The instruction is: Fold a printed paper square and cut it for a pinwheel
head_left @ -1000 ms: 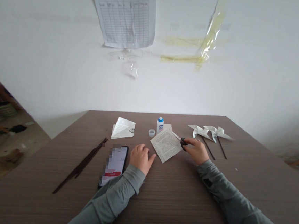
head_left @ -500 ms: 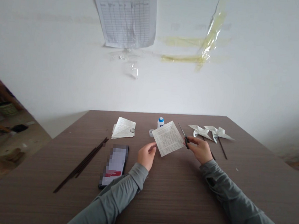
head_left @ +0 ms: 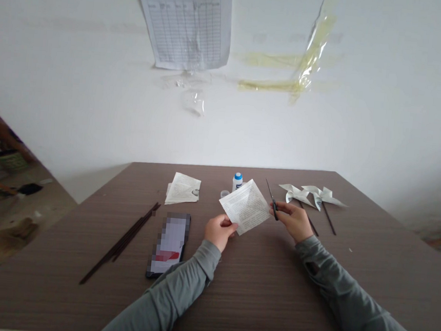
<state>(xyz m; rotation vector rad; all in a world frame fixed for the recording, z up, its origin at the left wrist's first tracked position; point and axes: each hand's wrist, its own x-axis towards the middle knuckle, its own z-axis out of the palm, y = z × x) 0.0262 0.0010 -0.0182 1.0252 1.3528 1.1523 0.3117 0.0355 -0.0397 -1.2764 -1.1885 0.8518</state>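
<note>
A square sheet of printed paper (head_left: 246,207) is held up above the table, tilted like a diamond. My left hand (head_left: 220,231) pinches its lower left edge between thumb and fingers. In my right hand (head_left: 292,220) is a pair of scissors (head_left: 274,207), dark-handled, its blades pointing up and away from me. The fingertips of that hand are at the sheet's right corner; whether they also grip it I cannot tell. Behind the sheet stands a white bottle with a blue cap (head_left: 237,180), partly hidden, beside a small clear round container (head_left: 224,193).
More paper sheets (head_left: 182,188) lie stacked at the back left. Dark thin sticks (head_left: 121,242) and a phone (head_left: 168,246) rest on the left of the brown table (head_left: 270,304). Two paper pinwheels on sticks (head_left: 297,194) lie at the back right. A wall (head_left: 222,140) rises behind.
My left hand has moved slightly right and now grips the sheet's lower left edge. The sheet has turned and shifted a little left. My right hand still holds the scissors.
</note>
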